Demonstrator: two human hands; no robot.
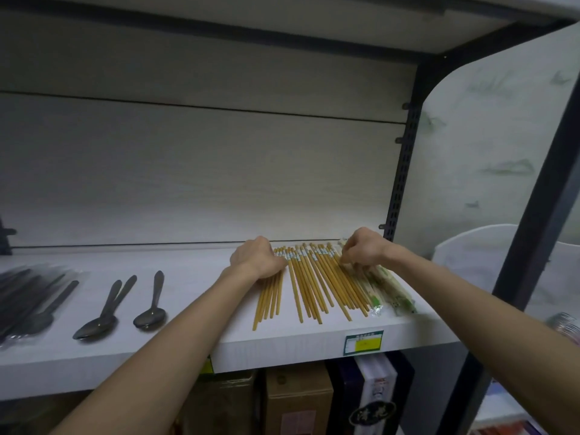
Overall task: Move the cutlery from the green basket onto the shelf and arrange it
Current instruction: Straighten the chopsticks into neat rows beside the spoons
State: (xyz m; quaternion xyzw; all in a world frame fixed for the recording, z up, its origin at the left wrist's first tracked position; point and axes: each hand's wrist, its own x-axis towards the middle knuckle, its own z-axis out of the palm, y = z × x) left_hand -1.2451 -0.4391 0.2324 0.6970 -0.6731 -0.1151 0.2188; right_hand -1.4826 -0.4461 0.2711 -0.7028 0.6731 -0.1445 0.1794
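Head view: both hands (pixel 255 257) (pixel 361 246) curl onto chopsticks (pixel 314 284) near shelf (pixel 188 277) right edge.

Both hands' fingers (pixel 346 262) curl hidden over the chopsticks (pixel 317 284).

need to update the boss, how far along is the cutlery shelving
Done: spoons and wrapped chopsticks lie on the shelf. In hand: left hand and right hand are straightening the bamboo chopsticks. Left: evening that row; the green basket is out of view.
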